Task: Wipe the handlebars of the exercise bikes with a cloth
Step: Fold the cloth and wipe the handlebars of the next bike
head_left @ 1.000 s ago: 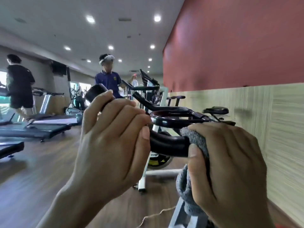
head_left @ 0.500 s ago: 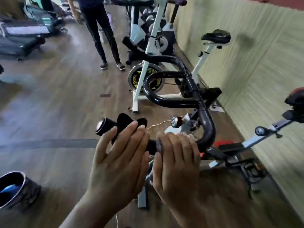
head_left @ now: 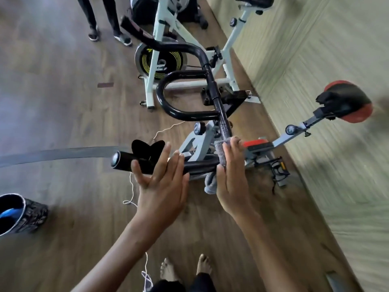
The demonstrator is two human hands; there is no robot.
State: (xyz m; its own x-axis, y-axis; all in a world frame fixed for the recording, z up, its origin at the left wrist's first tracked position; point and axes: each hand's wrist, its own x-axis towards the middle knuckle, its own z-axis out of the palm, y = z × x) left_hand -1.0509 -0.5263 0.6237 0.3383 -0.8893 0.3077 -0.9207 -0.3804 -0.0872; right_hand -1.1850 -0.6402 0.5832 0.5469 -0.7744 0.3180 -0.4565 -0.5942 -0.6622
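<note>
1. My left hand is spread, fingers straight over the handlebar near its left end.
2. My right hand grips the cloth round the handlebar's bend.

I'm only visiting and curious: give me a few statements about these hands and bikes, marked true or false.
1. The right hand holds a grey cloth on the black handlebar. True.
2. The left hand grips the handlebar tightly. False: its fingers are straight and spread.
3. A bucket stands on the floor at the left. True.
4. The near bike's seat is blue. False: it is black and red.
</note>
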